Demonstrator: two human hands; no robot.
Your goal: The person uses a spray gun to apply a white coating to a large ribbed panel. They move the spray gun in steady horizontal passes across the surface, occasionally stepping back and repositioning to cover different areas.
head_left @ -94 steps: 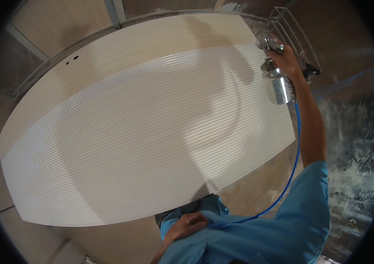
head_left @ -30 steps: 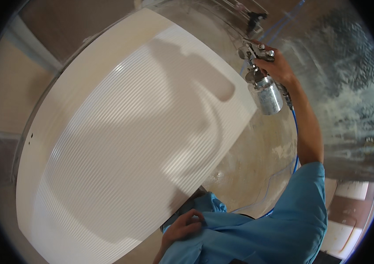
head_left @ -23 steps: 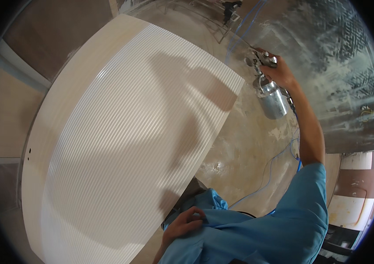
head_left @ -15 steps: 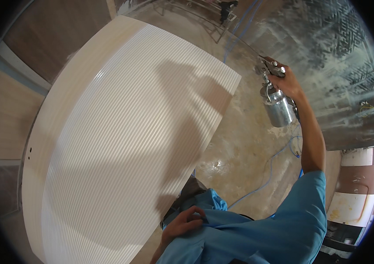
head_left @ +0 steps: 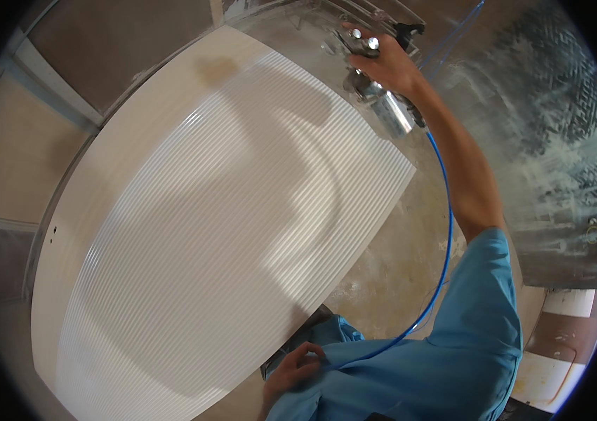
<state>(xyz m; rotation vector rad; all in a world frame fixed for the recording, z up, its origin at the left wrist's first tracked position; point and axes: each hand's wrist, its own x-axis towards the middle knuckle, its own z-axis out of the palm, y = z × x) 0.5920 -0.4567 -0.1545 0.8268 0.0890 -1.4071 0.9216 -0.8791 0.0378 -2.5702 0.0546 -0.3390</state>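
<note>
My right hand (head_left: 395,68) is wrapped round the handle of a spray gun (head_left: 391,114) with a silvery metal cup below it. It holds the gun over the far right edge of a large cream panel (head_left: 193,281) with fine parallel ribs. A blue air hose (head_left: 448,217) curves down from the gun past my right arm to my blue shirt. Low in the view, my left hand (head_left: 295,370) is closed with bent fingers against the shirt, near the hose's lower end. What its fingers hold is hidden. Shadows of my arm and the hose fall across the ribs.
A metal frame (head_left: 354,12) stands beyond the panel's far end. Brown and cream boards (head_left: 119,49) line the left side. To the right rises a dark, white-smeared surface (head_left: 523,168), with white and brown panels (head_left: 558,344) at the lower right.
My right hand has carried the spray gun left and away from me, up to the panel's far edge. The hose now crosses the shirt in front. My left hand has barely shifted.
</note>
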